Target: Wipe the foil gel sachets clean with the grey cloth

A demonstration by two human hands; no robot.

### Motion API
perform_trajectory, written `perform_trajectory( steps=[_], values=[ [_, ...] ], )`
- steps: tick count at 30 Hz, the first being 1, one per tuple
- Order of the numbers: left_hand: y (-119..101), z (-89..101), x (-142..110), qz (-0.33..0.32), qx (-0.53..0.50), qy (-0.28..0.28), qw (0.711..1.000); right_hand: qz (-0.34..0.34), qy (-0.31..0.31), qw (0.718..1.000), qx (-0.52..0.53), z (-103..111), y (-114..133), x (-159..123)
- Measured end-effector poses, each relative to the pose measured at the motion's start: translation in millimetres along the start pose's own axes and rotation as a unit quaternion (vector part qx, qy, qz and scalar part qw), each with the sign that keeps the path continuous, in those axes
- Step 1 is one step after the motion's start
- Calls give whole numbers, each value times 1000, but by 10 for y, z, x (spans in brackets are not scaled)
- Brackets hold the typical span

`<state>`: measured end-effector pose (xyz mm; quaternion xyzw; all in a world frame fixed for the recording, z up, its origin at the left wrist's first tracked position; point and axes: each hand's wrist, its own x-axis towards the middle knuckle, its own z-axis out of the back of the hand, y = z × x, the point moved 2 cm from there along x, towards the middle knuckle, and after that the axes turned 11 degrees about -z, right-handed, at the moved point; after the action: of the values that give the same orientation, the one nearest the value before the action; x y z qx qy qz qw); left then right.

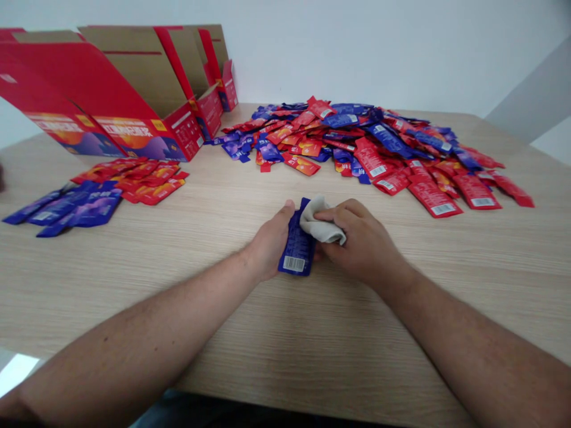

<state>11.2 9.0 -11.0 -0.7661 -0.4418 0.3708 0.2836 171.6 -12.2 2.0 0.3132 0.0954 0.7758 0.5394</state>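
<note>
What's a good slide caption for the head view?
Left hand holding a blue packet, right hand holding a pale cloth against it, before a red-and-blue packet pile.

A single head-worn camera is looking forward and down from above the near edge of the wood-grain table (pixel 214 333). It is sitting close enough that both forearms (pixel 147 339) are looming large, while the left hand (pixel 270 244) and right hand (pixel 363 241) are showing mid-view, and it is facing the table's far edge and the white wall (pixel 401 53) beyond.
</note>
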Motion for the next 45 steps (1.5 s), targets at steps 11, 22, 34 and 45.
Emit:
perform_trajectory(
  steps=[11, 22, 34, 45],
  values=[
    [4, 9, -7, -1, -2, 11, 1000, 13, 13, 1000, -4, 9, 46, -9],
    [25, 26, 20, -11, -9, -2, 1000, 13, 32, 999, -12, 7, 63, -25],
    [26, 18, 9, 5, -21, 9, 1000, 51, 77, 996, -15, 13, 136, -43],
    [38, -4, 14, -29, -20, 37, 999, 19, 1, 1000, -17, 25, 74, -13]
  ],
)
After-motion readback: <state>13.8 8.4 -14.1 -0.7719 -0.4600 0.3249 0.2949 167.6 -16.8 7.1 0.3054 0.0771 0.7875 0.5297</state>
